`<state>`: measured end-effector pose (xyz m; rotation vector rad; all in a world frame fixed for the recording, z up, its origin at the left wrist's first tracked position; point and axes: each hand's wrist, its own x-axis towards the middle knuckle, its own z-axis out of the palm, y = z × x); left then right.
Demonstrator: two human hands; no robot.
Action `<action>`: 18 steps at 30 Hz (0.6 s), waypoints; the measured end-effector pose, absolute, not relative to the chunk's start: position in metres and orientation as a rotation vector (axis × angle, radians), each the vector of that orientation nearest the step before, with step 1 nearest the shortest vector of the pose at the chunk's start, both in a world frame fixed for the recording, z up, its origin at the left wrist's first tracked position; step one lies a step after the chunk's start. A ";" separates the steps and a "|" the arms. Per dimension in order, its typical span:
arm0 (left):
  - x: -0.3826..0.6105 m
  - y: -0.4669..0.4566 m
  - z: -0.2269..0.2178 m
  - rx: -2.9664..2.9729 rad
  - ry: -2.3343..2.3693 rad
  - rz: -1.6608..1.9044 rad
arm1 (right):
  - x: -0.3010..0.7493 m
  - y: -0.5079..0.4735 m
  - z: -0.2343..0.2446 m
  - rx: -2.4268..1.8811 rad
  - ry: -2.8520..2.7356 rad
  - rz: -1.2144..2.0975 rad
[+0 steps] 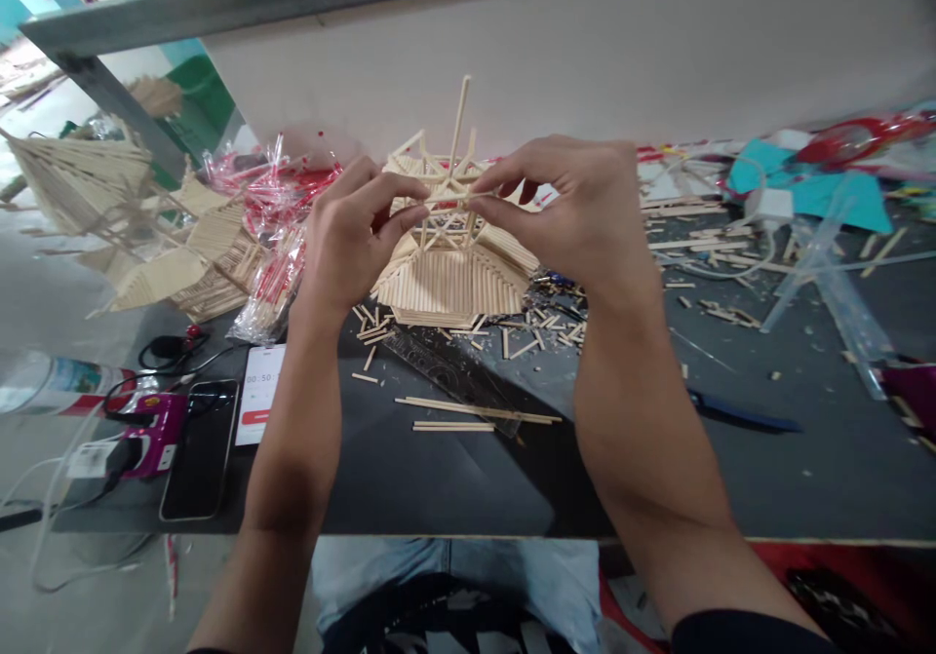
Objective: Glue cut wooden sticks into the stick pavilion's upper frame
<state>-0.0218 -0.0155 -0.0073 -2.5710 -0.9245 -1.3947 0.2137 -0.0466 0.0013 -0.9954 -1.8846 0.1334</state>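
A model roof point(449, 279) made of thin wooden sticks stands on the dark table point(453, 479), with one long stick rising from its top. My left hand point(351, 230) and my right hand point(574, 211) are both raised over it, fingers pinched. Between their fingertips they hold a short thin stick point(451, 199) level across the roof's upper frame. Loose sticks point(475, 410) and cut stick ends point(541, 327) lie on the table in front of the model.
A clear ruler point(457, 376) lies under the loose sticks. Two phones point(201, 449) point(259, 391), a purple glue gun point(150, 430) with cables and a bottle point(51, 381) sit at the left. More stick panels point(190, 264) and red-tipped stick packets point(274, 245) lie behind. A dark cutter point(738, 415) lies at the right.
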 end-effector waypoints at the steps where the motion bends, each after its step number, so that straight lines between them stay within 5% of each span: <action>1: -0.022 -0.015 -0.008 -2.560 -0.917 -1.388 | 0.214 -0.046 0.001 -0.997 -1.885 0.135; 18: -0.016 -0.026 -0.006 -2.494 -1.007 -1.447 | 0.215 -0.047 0.004 -0.993 -1.932 0.133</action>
